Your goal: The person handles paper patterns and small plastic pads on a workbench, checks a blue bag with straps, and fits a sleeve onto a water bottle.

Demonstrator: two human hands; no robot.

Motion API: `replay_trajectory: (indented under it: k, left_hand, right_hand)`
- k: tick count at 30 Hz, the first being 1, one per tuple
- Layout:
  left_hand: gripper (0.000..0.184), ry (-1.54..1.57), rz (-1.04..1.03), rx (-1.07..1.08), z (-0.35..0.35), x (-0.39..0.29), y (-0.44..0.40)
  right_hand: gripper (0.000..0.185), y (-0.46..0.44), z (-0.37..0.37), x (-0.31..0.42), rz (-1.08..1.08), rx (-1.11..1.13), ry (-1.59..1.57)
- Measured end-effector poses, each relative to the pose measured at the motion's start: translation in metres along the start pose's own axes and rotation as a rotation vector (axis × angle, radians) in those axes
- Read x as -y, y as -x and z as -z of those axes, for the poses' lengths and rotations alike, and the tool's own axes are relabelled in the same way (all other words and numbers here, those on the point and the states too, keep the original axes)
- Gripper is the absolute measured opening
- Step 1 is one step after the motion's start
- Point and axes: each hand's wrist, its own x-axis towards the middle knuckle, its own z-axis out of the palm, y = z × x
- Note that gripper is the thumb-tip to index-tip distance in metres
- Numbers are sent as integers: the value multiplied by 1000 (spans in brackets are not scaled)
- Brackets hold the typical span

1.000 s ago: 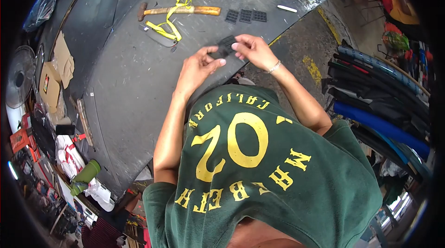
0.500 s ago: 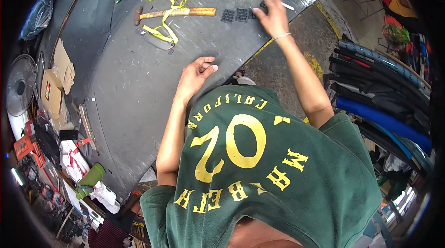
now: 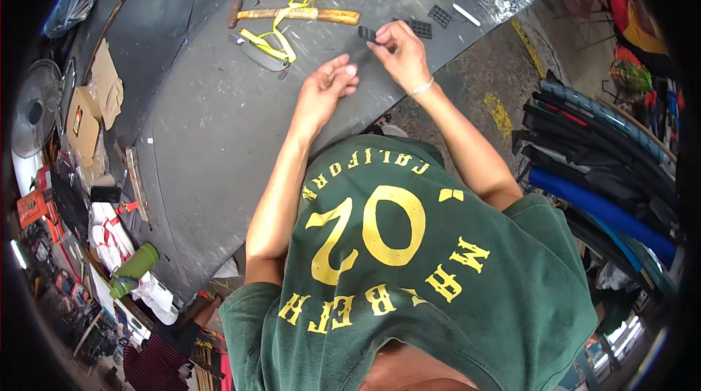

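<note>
Soft, even light on the grey table (image 3: 219,135), strong fisheye curvature, black edges.

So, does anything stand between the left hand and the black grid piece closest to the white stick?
Yes: in this view, the right hand lies across the straight path from the left hand to that black grid piece. Its height is unclear.

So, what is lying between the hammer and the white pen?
In the head view, black gridded pieces lie there, partly hidden by the right hand.
</note>
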Motion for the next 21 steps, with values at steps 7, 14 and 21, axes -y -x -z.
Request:
replay_trajectory:
  k: [7,14,21]
  left_hand:
    - [48,-165,-206,-84,-16,-8,-5]
    - [34,-280,-167,-109,-5,-27,9]
    - [33,-352,-165,-77,-15,-42,21]
  right_hand:
    - [19,33,-6,51,102,50,-60]
    - [36,22,11,72,-4,96,-192]
    - [20,17,11,66,191,46,-3]
